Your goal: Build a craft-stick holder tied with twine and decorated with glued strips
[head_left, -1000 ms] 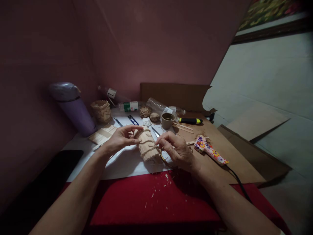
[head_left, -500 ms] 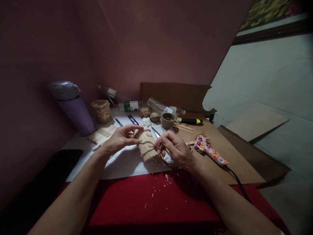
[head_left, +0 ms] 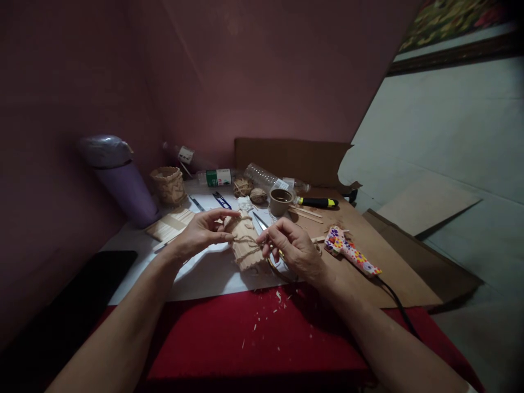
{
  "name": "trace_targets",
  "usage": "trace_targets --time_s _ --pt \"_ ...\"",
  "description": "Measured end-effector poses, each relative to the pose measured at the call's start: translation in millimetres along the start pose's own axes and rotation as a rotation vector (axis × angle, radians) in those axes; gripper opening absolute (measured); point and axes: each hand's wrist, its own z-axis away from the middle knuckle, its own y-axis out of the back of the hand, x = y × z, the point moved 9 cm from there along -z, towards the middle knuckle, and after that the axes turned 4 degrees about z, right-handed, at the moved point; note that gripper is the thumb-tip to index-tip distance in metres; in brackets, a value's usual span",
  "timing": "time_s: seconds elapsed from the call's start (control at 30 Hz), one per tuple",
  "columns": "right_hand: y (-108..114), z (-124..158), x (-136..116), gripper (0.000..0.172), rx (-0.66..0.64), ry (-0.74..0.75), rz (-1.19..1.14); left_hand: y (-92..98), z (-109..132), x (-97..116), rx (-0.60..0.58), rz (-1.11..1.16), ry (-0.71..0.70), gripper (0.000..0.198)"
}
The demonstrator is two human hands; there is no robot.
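A pale container sided with wooden craft sticks (head_left: pixel 248 263) lies on its side on the white paper, with twine (head_left: pixel 244 238) running in wavy lines across it. My left hand (head_left: pixel 198 234) has thumb and fingertips closed on its left side and far end. At the container's right edge, my right hand (head_left: pixel 297 248) pinches the twine between thumb and fingers; the fingertips partly hide it. Scissors (head_left: pixel 259 220) lie just behind and under my right hand, their handles partly covered. To the right rests a glue gun (head_left: pixel 350 252) with a floral pattern, its cord trailing forward.
A brown cup (head_left: pixel 281 203), twine balls (head_left: pixel 258 196), plastic bottles (head_left: pixel 262 177) and a black-and-yellow handled tool (head_left: pixel 317 202) stand or lie behind. At left are a finished-looking twine-wrapped container (head_left: pixel 168 186), craft sticks (head_left: pixel 168 226) and a purple tumbler (head_left: pixel 126 188). Wood scraps dot the red cloth (head_left: pixel 245 349).
Almost nothing differs. The whole view has shifted very slightly; both hands keep their places on the container and twine.
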Motion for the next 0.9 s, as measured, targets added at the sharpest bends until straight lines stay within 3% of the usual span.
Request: trace_targets --time_s 0.43,0.9 --pt "8 -7 10 0.028 0.075 -0.017 -0.058 -2.4 -2 1 -0.058 -0.034 -0.056 0.050" --pt "4 -12 2 0.029 0.111 -0.004 0.224 -5.7 -2 5 -0.071 -0.006 -0.081 0.049"
